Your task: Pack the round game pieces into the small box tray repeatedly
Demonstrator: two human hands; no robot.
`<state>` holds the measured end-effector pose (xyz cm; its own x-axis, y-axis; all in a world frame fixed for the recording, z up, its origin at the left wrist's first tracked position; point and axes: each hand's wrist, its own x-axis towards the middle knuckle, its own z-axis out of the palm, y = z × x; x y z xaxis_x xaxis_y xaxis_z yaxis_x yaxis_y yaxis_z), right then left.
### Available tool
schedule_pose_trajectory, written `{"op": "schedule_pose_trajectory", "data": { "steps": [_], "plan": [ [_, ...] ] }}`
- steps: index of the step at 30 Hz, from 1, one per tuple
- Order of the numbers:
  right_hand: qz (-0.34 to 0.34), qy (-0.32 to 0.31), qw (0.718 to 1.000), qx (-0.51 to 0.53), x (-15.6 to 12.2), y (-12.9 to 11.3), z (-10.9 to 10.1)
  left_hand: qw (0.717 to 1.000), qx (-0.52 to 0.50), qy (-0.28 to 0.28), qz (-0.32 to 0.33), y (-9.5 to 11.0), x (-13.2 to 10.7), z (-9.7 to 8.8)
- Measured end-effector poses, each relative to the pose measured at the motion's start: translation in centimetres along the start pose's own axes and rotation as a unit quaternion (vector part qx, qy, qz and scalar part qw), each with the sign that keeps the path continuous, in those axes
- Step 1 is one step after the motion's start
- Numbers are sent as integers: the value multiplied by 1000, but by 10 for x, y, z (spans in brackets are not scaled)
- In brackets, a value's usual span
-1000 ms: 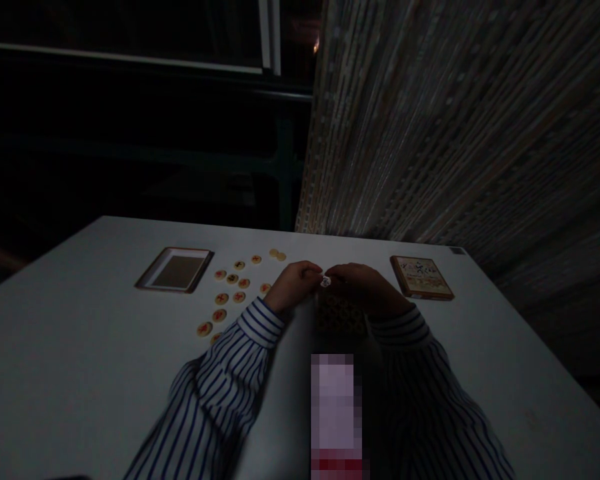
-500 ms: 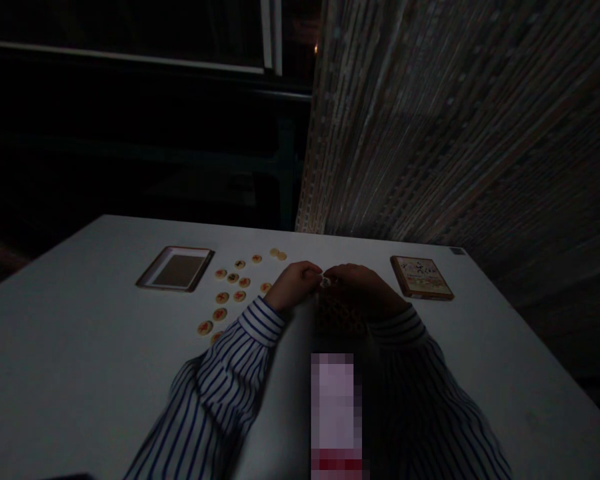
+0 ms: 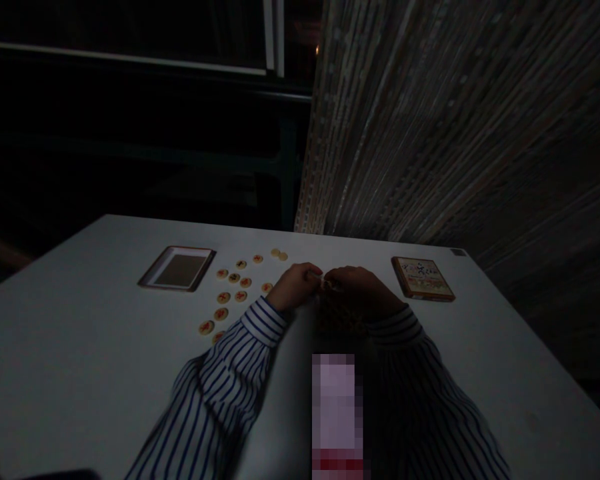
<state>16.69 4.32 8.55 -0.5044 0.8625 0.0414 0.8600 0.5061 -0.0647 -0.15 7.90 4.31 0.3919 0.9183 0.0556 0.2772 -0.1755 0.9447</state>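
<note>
My left hand (image 3: 296, 285) and my right hand (image 3: 357, 288) meet near the middle of the white table (image 3: 100, 360), fingertips almost touching. Both are closed in a pinch at a small pale xiangqi piece (image 3: 326, 285), which is partly hidden by the fingers. Beneath my right hand, in deep shadow, lie several more xiangqi pieces (image 3: 341, 321); what they rest on is too dark to tell. Left of my left hand, round wooden xiangqi pieces (image 3: 241, 296) with red or dark characters are scattered on the table.
An open, shallow box part (image 3: 180, 268) lies at the back left. At the right is a flat box with a printed lid (image 3: 423, 279). A hanging string curtain (image 3: 380, 120) borders the table's far right side. A dark object (image 3: 70, 475) shows at the bottom left edge.
Both hands stay almost in place. The piece at the fingertips has shifted slightly, and its face shows less clearly. The scattered pieces and boxes have not moved on the table.
</note>
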Motion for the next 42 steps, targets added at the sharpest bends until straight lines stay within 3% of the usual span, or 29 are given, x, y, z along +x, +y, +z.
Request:
{"op": "schedule_pose_trajectory", "data": {
  "steps": [9,18,27,42],
  "plan": [
    [13,-19,999,-26,1,0,1,998,54,24,12,1,-1,-6],
    [30,-70,995,-64,9,-4,16,977,211,21,13,3,-5,-11],
    [22,-63,995,-68,10,-5,27,968,250,4,15,6,-7,-10],
    [27,-98,990,-96,10,-12,21,962,274,-14,5,9,-8,-11]
  ]
}}
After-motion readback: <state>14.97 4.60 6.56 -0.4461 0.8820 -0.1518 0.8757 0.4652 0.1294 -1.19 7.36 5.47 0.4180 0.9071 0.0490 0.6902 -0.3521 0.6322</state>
